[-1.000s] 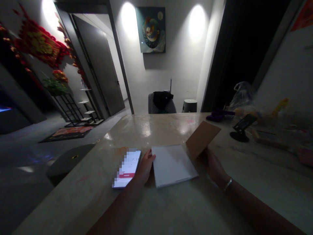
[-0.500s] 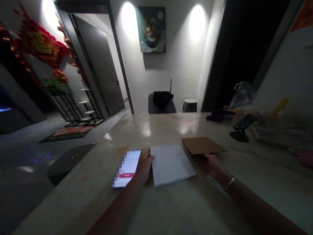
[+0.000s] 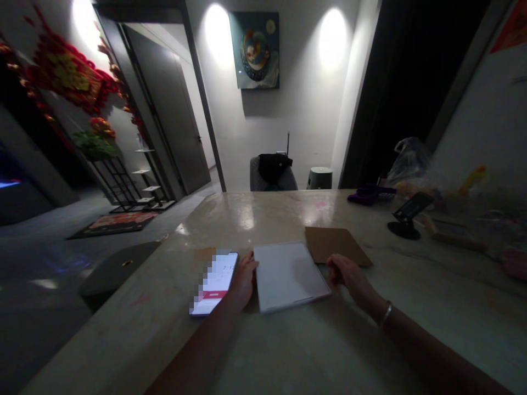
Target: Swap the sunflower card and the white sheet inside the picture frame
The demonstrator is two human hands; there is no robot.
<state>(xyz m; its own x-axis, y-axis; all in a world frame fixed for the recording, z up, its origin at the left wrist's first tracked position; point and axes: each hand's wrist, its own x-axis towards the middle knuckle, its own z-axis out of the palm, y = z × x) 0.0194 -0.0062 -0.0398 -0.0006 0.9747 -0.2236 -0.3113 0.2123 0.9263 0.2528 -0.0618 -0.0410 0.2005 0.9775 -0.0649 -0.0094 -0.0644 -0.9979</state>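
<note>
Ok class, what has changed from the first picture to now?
The brown cardboard sheet, tilted up in the right hand earlier, now lies flat on the table, let go. That hand has slid left toward the white pad. The left hand and phone stayed put.

Head view, forward and down

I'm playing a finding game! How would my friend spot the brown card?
Start at the long stone counter. Near its edge lies a white pad; just behind sits a flat brown cardboard sheet, with the right hand in front of it.
</note>
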